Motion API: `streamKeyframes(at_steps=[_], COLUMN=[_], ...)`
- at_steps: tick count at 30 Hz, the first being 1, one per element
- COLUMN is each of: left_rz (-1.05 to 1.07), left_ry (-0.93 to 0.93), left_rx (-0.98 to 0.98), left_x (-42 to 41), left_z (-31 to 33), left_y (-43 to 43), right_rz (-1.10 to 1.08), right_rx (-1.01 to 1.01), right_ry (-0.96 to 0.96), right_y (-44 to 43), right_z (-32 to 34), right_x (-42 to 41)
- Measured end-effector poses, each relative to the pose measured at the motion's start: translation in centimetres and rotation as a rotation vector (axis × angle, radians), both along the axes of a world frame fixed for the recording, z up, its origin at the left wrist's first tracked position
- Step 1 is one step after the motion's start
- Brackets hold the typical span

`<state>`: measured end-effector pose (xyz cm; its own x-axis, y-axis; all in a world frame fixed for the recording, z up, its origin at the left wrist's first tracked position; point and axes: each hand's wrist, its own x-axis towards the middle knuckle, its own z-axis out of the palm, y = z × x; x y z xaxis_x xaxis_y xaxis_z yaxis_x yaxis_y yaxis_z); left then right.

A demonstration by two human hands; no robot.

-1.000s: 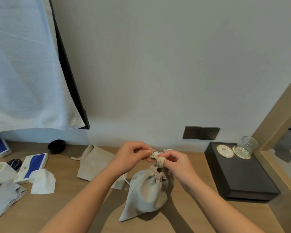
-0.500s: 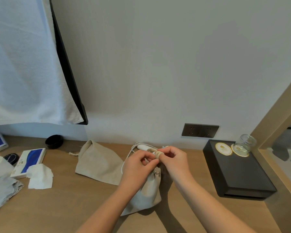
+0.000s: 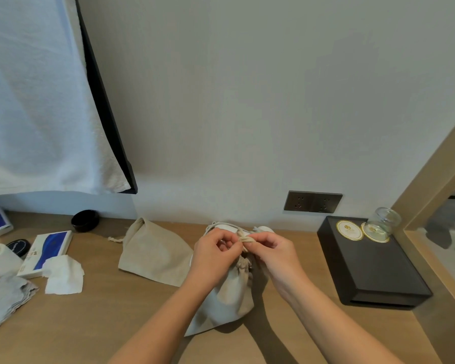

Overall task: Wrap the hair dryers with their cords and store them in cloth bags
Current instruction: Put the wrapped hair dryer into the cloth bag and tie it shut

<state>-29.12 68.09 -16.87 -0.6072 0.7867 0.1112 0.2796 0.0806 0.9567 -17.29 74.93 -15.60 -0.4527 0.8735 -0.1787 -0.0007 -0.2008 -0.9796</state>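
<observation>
the filled cloth bag (image 3: pixel 229 298) sits on the counter (image 3: pixel 116 324), its neck gathered. the left grip (image 3: pixel 216 256) and right grip (image 3: pixel 271 253) each pinch the thin drawstring (image 3: pixel 246 240); soft and light, it likely handles best held close to the neck.

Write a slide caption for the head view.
Left hand and right hand pinch the drawstring of a bulging cloth bag.

Two cloth bags (image 3: pixel 229 298) (one flat)

no readable text, labels too blurred
</observation>
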Motion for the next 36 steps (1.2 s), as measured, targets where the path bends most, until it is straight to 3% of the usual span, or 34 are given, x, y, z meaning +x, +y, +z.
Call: streamKeyframes(at_steps=[5,14,16,20,22,27,31,34,36], left_rz=[-0.060,-0.155,-0.115,-0.112,-0.133,-0.132,-0.173,-0.217,-0.230], left_ry=[0.017,-0.116,0.015,0.642,0.822,1.040,1.106,1.064,1.006], left_rx=[-0.035,-0.118,-0.071,0.100,0.162,0.215,0.181,0.175,0.175], left_x=[-0.6,-1.7,-1.4,-0.8,-1.2,-2.5,-3.2,-3.0,-2.9], left_z=[0.2,0.4,0.4,0.3,0.0,-0.7,-0.8,-1.0,-1.0], left_y=[0.1,0.3,0.1,-0.9,-1.2,-1.0,-1.2,-1.4,-1.4], right_rz=[0.028,0.198,0.169,0.099,0.103,0.114,0.161,0.225,0.322], right_rx=[-0.113,-0.112,-0.113,-0.131,-0.095,-0.005,0.056,0.371,0.444], right_ry=[0.089,0.110,0.105,0.101,0.062,-0.036,-0.066,-0.314,-0.403], right_y=[0.0,0.3,0.4,0.2,0.2,0.0,0.1,0.2,0.0], right_z=[0.2,0.6,0.6,0.5,0.6,1.0,0.9,-0.5,-1.4], right_x=[0.4,1.1,1.1,0.9,0.8,0.8,1.5,1.8,1.5])
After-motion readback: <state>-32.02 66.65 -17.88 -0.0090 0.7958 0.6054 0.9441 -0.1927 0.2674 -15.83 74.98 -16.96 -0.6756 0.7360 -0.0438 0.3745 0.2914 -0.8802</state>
